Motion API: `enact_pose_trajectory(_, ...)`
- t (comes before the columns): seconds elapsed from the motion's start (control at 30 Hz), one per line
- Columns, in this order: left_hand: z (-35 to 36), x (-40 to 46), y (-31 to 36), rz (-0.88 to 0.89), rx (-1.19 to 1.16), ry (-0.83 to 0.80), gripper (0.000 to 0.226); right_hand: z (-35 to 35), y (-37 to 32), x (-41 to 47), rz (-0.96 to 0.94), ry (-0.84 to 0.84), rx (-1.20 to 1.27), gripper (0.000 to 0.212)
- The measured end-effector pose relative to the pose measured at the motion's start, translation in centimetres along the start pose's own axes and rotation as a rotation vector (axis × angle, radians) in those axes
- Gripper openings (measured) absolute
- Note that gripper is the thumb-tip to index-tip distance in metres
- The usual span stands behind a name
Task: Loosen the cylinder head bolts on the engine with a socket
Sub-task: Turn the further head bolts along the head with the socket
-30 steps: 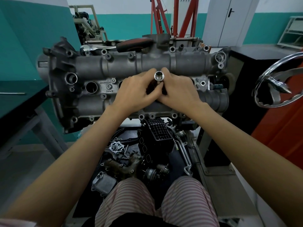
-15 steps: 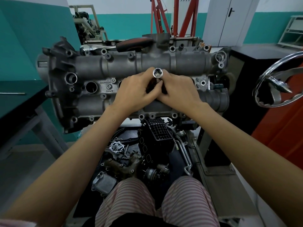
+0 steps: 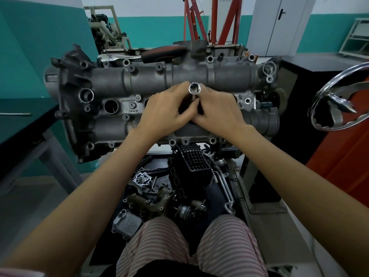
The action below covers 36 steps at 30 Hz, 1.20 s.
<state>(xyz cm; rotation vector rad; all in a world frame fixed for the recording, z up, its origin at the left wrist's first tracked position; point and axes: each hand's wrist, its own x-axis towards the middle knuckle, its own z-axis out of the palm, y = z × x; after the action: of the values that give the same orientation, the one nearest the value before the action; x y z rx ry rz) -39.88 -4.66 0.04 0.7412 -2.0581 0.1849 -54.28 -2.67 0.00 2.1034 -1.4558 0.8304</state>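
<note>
The socket (image 3: 194,89) sits at the centre of the frame, a chrome tube with its open mouth turned up toward me, standing over the middle of the engine (image 3: 139,84) between its two long cast ridges. My left hand (image 3: 167,111) comes in from the lower left and my right hand (image 3: 218,110) from the lower right; they meet knuckle to knuckle around the shaft just below the socket's mouth. My fingers on both hands are curled in and clamped on it, the tips hidden in the dark gap between my hands, so I cannot tell what the lower end of the socket sits on. The engine lies across the upper half of the frame, grey and grimy, with round ports at its left end and small bolt holes along its edges. Behind it, at the upper middle, a ratchet (image 3: 143,54) with a chrome head and a dark red handle rests on the far edge of the casting. Below the engine, at the lower middle, loose engine parts (image 3: 159,194) lie in a dark heap just above my striped knees. A chrome wheel (image 3: 339,102) shows at the right edge, and a dark surface (image 3: 20,128) runs along the left.
</note>
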Motion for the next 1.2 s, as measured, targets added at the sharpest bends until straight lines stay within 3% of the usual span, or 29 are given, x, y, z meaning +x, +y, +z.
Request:
enact_pose_trajectory(0.17, -0.03, 0.11, -0.36, -0.026, -0.007, -0.033, 0.041, 0.03, 0.30, 0.12, 0.032, -0.037, -0.062, 0.039)
enact_pose_trajectory(0.5, -0.13, -0.03, 0.00, 0.000, -0.007, -0.021, 0.020, -0.12, -0.01, -0.03, -0.004, -0.003, -0.021, 0.034)
enact_pose_trajectory(0.73, -0.10, 0.10, -0.32, -0.006, -0.017, -0.031, 0.045, -0.03, 0.23, -0.04, 0.004, -0.024, -0.005, 0.037)
enact_pose_trajectory(0.97, -0.07, -0.08, 0.14, 0.024, 0.000, 0.017, 0.026, -0.14, 0.05, -0.03, -0.009, -0.003, -0.016, 0.037)
enact_pose_trajectory(1.2, -0.13, 0.10, -0.29, 0.010, -0.042, -0.019, 0.043, -0.09, 0.27, 0.07, 0.017, -0.036, -0.006, 0.040)
